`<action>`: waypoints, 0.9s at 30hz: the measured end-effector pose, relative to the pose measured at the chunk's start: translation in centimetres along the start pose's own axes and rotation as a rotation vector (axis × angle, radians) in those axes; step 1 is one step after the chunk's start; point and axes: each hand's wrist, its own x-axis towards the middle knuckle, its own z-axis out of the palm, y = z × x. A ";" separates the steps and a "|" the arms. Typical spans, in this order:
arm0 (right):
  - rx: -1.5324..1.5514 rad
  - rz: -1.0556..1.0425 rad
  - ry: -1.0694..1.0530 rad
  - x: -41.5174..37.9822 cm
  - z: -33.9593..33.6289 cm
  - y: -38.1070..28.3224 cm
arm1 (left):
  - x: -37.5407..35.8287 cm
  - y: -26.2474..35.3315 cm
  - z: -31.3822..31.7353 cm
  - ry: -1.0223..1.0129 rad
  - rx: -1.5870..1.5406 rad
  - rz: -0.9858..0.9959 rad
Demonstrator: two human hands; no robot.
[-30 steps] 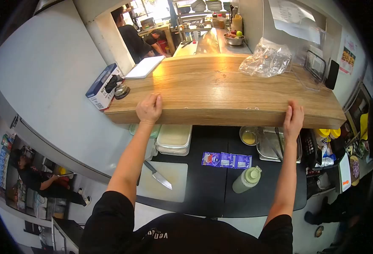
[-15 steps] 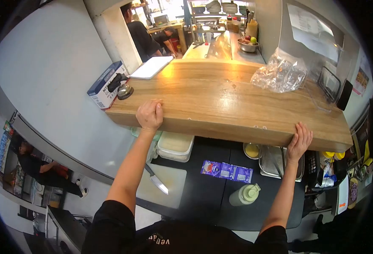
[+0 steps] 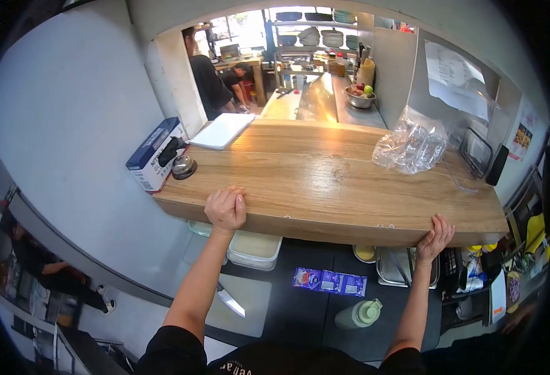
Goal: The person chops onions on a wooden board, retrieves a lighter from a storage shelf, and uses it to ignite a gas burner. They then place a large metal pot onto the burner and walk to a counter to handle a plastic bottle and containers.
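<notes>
I've got both hands on the front edge of the wooden shelf [image 3: 325, 181], the raised plank that sits above the dark tabletop [image 3: 312, 300]. My left hand [image 3: 226, 210] is curled over the edge near the left end, fingers folded down on top, a closed grip on the wood. My right hand [image 3: 436, 237] clamps the edge near the right end, fingers wrapped up over the lip, thumb underneath as far as I can see. Both arms run up almost straight from my shoulders, elbows barely bent.

What worries me: I'd say any shove or tug on this plank could shake what's on it. The bell [image 3: 183, 166] and the glove box [image 3: 155, 154] sit right at the left end, the box hanging partly past the corner, so a jolt could tip it off. The notepad [image 3: 221, 130] lies at the back left, the crumpled plastic bag [image 3: 411, 147] towards the right, light enough to slide.

Below the shelf there's a knife [image 3: 229, 300] on a cutting board [image 3: 234, 305], food tubs [image 3: 254, 249], purple packets [image 3: 329, 282] and a squeeze bottle [image 3: 359, 313]; anything dropped lands among those. Other people are at work beyond the hatch.
</notes>
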 end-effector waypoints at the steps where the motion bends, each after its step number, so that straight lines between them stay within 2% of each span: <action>1: 0.000 0.009 -0.002 0.0 0.0 -0.1 | -0.1 -0.1 0.0 -0.010 0.007 0.001; 4: 0.011 0.114 -0.005 0.5 -0.3 -1.6 | -0.3 -0.5 0.3 -0.005 0.010 0.016; 9: -0.005 0.145 0.029 0.4 0.3 -1.9 | -0.2 -0.3 0.3 -0.049 -0.002 0.014; 27: -0.003 0.110 0.055 -0.2 0.9 -1.2 | 0.1 -0.2 0.3 -0.095 0.012 0.027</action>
